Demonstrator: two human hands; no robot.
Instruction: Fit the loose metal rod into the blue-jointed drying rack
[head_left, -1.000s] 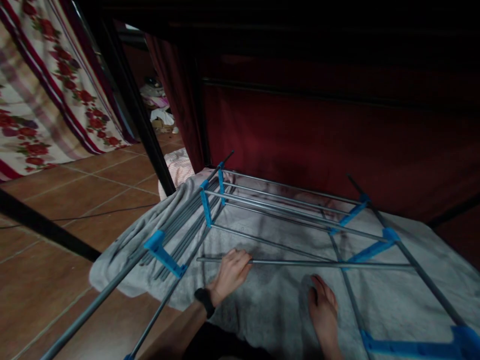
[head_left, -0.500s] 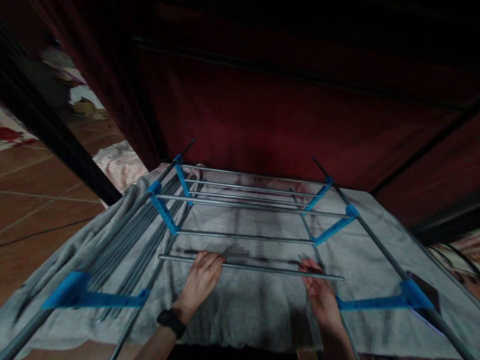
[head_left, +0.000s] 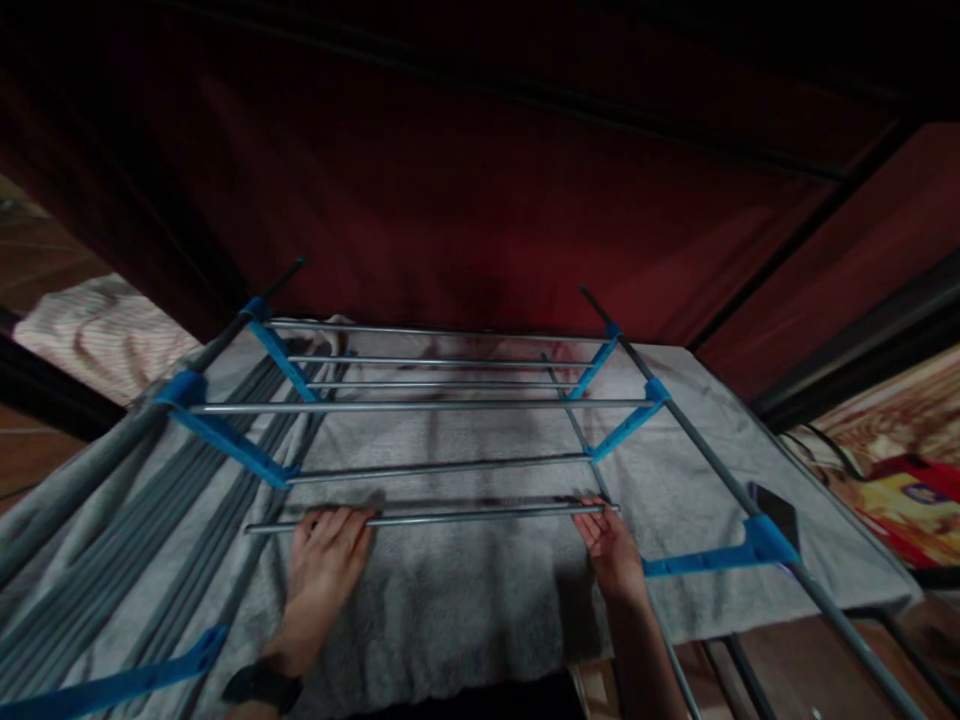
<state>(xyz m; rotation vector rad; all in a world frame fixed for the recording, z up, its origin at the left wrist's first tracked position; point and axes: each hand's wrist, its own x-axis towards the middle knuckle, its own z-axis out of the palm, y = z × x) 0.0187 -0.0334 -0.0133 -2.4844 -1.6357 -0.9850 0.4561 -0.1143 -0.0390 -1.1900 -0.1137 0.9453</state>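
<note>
A loose grey metal rod [head_left: 465,516] lies crosswise, level, just above a grey towel [head_left: 480,590]. My left hand [head_left: 324,560], with a black watch on the wrist, grips the rod near its left end with fingers curled over it. My right hand [head_left: 611,545] holds the rod's right end between its fingertips. Just beyond stands a rack frame [head_left: 450,405] of grey rods joined by blue plastic connectors [head_left: 225,435]. A blue connector arm [head_left: 705,560] lies right of my right hand.
A bundle of spare grey rods [head_left: 142,540] lies along the towel's left side. A dark red cloth wall [head_left: 480,200] rises behind the frame. A striped cloth [head_left: 97,335] lies at the left, a patterned rug [head_left: 892,460] at the right. A dark flat object [head_left: 772,505] rests beside the right connector.
The view has swung right. My right hand rose from the towel and took the rod's right end. The rod has shifted left and sits level between both hands.
</note>
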